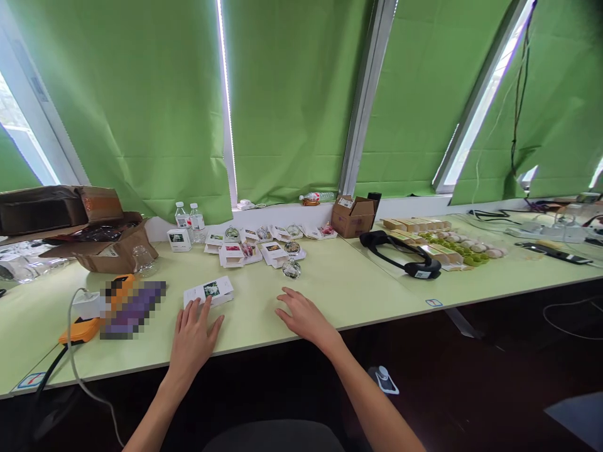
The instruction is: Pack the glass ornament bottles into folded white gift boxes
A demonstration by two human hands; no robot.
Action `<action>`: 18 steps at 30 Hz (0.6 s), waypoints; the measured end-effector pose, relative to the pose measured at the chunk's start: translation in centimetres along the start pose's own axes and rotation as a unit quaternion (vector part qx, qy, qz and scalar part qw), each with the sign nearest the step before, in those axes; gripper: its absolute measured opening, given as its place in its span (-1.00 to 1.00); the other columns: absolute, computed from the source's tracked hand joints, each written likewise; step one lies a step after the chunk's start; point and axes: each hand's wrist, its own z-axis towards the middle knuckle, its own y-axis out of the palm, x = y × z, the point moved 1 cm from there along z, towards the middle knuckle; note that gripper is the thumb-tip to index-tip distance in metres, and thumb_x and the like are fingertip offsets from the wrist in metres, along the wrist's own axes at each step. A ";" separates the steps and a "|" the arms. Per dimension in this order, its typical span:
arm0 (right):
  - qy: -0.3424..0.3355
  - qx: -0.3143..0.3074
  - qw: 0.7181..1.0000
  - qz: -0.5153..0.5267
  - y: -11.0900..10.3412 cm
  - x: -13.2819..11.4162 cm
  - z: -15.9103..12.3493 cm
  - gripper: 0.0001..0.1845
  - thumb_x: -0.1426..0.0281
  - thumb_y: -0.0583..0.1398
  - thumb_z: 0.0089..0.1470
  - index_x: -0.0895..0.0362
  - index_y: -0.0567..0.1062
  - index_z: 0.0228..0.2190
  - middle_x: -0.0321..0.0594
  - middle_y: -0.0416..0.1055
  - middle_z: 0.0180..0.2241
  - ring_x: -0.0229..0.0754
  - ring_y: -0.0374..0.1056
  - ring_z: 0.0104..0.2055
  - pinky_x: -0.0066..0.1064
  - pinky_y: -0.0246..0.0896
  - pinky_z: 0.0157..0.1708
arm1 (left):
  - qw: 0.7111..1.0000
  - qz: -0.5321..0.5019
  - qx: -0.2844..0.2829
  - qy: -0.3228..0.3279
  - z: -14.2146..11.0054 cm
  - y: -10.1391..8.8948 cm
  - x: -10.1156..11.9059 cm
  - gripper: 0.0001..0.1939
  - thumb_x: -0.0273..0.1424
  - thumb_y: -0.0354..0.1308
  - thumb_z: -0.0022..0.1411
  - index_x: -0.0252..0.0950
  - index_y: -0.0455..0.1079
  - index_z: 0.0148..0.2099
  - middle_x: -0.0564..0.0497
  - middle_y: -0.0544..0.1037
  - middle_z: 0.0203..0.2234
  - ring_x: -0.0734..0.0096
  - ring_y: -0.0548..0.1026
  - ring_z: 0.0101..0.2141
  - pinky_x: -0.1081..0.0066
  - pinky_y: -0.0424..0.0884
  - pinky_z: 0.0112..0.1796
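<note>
My left hand (193,336) lies flat on the pale green table (358,289), fingers spread, its fingertips just touching a small white box with a flower picture (210,290). My right hand (304,314) rests flat and open on the table to the right, holding nothing. Beyond it lies a round clear glass ornament (291,269). Further back, several small white picture boxes (245,248) and more glass ornaments are spread out.
Two water bottles (189,220) stand at the back. Open cardboard boxes sit at far left (101,248) and by the window (352,216). A black headset (402,251) and green and white balls (464,248) lie to the right. An orange device (82,326) with cables is at left.
</note>
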 end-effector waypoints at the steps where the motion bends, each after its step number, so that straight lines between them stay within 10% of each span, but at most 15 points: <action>1: 0.007 0.011 1.000 -0.002 0.0 0.6 0.1 -0.59 0.26 0.08 0.19 0.16 0.44 0.01 0.00 0.25 0.15 0.05 0.18 0.19 -0.17 0.10 0.13 | 1.000 -0.008 -0.001 -0.004 0.0 0.1 0.0 -0.37 -0.09 -0.09 0.29 -0.42 0.16 0.24 -0.30 0.25 0.18 -0.04 0.14 0.22 0.02 0.04 0.19; 13: 0.047 0.134 0.990 0.021 1.0 6.1 1.8 -0.60 0.30 0.10 0.15 0.14 0.43 0.00 -0.03 0.25 0.15 0.02 0.19 0.18 -0.15 0.12 0.13 | 0.998 -0.026 -0.031 -0.038 -0.1 0.9 -0.7 -0.28 -0.02 -0.09 0.25 -0.48 0.15 0.24 -0.31 -0.11 0.33 -0.11 -0.11 0.30 -0.03 0.07 0.18; 18: 0.067 0.209 0.973 0.067 2.2 7.5 2.5 -0.57 0.31 0.06 0.13 0.10 0.37 0.04 -0.06 0.28 0.11 0.01 0.24 0.13 -0.09 0.22 0.07 | 0.999 -0.042 0.022 -0.023 0.0 0.0 -0.1 -0.42 -0.11 -0.05 0.27 -0.43 0.26 0.16 -0.30 0.06 0.28 -0.09 0.01 0.27 0.01 0.10 0.19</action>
